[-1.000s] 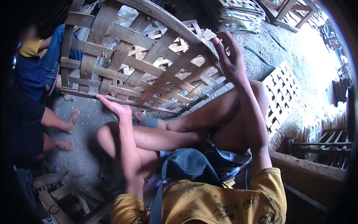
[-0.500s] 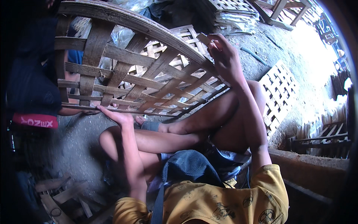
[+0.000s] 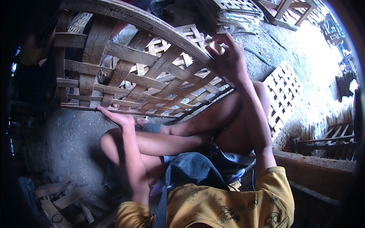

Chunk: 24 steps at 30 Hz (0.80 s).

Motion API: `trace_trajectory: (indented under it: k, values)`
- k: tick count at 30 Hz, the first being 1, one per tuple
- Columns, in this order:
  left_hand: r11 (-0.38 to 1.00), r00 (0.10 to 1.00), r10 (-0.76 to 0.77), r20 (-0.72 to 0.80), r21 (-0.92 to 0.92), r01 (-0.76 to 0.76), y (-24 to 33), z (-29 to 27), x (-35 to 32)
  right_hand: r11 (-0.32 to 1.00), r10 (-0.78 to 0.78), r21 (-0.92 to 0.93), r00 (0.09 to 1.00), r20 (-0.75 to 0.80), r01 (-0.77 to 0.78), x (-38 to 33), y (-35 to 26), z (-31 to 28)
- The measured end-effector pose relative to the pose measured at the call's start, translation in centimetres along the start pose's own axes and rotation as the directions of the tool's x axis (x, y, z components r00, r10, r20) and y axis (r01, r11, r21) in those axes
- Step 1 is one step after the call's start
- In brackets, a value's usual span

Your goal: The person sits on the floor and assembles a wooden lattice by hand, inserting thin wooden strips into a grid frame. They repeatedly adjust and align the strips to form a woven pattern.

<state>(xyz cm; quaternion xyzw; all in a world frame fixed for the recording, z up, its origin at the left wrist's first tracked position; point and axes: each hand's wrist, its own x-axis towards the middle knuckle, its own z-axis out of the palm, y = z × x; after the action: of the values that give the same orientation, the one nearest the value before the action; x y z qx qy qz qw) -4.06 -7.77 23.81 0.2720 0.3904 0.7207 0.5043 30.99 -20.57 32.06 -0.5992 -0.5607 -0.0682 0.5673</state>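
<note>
A large woven bamboo panel (image 3: 148,78) with a thick rim stands tilted in front of my crossed legs. My left hand (image 3: 121,118) bears its lower edge, thumb stretched along the near side and a fingertip showing through the weave behind. At the panel's upper right rim, my right hand (image 3: 229,55) is closed, its fingers bent around a small pale piece (image 3: 216,47). That piece looks thin and curled; its exact kind I cannot make out. My right wrist is close to the panel's right corner.
Another woven panel (image 3: 286,97) lies on the floor beyond my right knee. A stack of woven panels (image 3: 239,17) stands at the back. Wood scraps (image 3: 72,199) lie at lower left, a wooden beam (image 3: 311,167) at right. A slatted wooden rack (image 3: 330,138) stands further right.
The panel has shifted slightly left and down. The pale piece in my right hand has turned and sits differently between the fingers. At left, another person's dark clothing and red band have moved from view.
</note>
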Motion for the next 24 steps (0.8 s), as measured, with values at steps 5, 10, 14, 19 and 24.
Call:
trace_trajectory:
  k: [5, 10, 14, 19, 24]
  values:
    - [0.999, 0.999, -0.018, -0.027, -0.034, 0.017, 0.0, 0.9, -0.6, 0.997, 0.030, -0.070, 0.999, -0.036, -0.032, -0.5, 0.3, 0.0]
    - [0.998, 1.000, -0.019, 0.008, -0.052, 0.020, -0.5, 1.3, -1.1, 0.992, -0.018, -0.123, 0.998, -0.056, 0.011, -0.7, 0.3, -0.2]
    - [0.999, 1.000, 0.013, -0.018, -0.029, -0.014, 0.6, 1.2, -0.6, 0.980, -0.172, -0.109, 0.983, -0.066, 0.164, -0.2, 0.3, 0.4]
    - [1.000, 1.000, -0.025, 0.011, 0.007, 0.025, -0.6, 0.4, -0.4, 1.000, -0.010, 0.007, 0.994, -0.113, 0.011, -0.3, 0.3, -0.4]
    - [0.995, 0.993, -0.083, 0.090, -0.043, 0.087, 0.4, 0.6, -0.7, 0.982, -0.187, -0.025, 0.979, -0.086, 0.185, -0.9, -2.5, -0.4]
